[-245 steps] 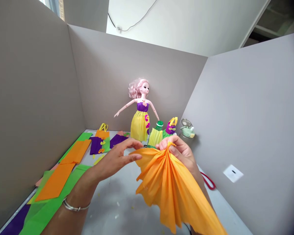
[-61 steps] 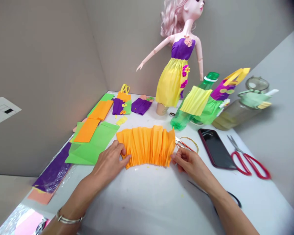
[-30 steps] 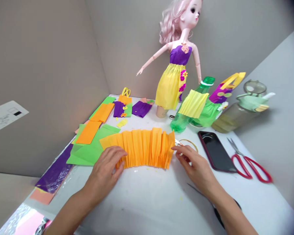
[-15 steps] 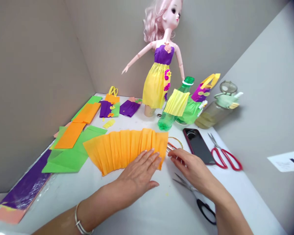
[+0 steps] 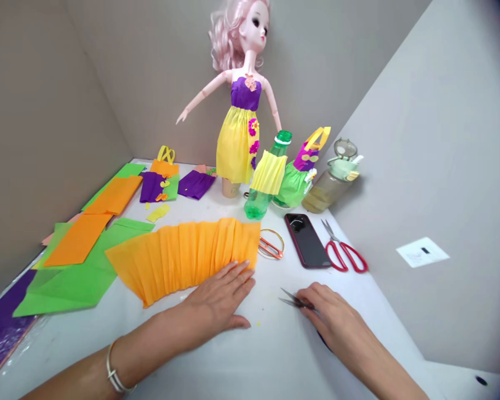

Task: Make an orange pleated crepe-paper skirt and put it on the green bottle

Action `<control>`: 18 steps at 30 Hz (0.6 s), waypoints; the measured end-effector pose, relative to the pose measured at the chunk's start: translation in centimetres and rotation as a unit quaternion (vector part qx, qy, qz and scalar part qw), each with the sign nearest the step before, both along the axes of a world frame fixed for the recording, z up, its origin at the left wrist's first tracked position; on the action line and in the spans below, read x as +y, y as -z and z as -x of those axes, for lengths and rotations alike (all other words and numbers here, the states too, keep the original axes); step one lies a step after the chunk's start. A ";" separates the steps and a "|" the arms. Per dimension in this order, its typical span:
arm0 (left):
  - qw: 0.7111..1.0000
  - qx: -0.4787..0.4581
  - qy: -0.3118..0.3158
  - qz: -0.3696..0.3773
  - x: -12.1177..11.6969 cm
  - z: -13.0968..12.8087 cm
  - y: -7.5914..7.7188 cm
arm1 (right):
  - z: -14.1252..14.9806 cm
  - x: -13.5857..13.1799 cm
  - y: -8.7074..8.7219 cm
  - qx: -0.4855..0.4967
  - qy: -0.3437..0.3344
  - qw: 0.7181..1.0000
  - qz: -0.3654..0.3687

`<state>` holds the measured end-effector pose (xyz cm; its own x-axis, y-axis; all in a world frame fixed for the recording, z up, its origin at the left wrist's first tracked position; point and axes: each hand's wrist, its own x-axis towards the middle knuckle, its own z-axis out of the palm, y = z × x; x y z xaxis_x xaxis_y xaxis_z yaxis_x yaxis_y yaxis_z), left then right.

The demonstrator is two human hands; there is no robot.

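My left hand (image 5: 223,297) lies flat on the right end of a pleated orange crepe paper strip (image 5: 179,258), fingers stretched out. Closed around the middle of a pair of black-handled scissors (image 5: 290,300) is my right hand (image 5: 331,316), just above the table; the blades point left and stand slightly apart. Most of the scissors' handles are hidden under that hand. Just past the strip's right end lie a small orange-red tool (image 5: 270,248) and a thin yellow ring (image 5: 282,240).
Behind stand a doll (image 5: 237,139), a green bottle (image 5: 256,208) wrapped in yellow paper, and a tilted drink bottle (image 5: 323,191). A phone (image 5: 308,241) and red-handled scissors (image 5: 345,255) lie at right. Green sheets (image 5: 70,286) and folded orange paper (image 5: 77,239) lie at left.
My right hand has left the small orange-red tool, come nearer, and closed on the black-handled scissors. My left hand stays on the orange paper. The view has turned rightward.
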<state>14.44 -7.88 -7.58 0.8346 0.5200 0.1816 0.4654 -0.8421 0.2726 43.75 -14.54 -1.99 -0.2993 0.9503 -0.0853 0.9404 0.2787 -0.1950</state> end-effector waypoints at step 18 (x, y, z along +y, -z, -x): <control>0.971 -0.209 0.086 -0.072 -6.9 -0.9 -1.4 | 1.2 11.7 -0.7 -0.217 -0.205 0.940 -0.168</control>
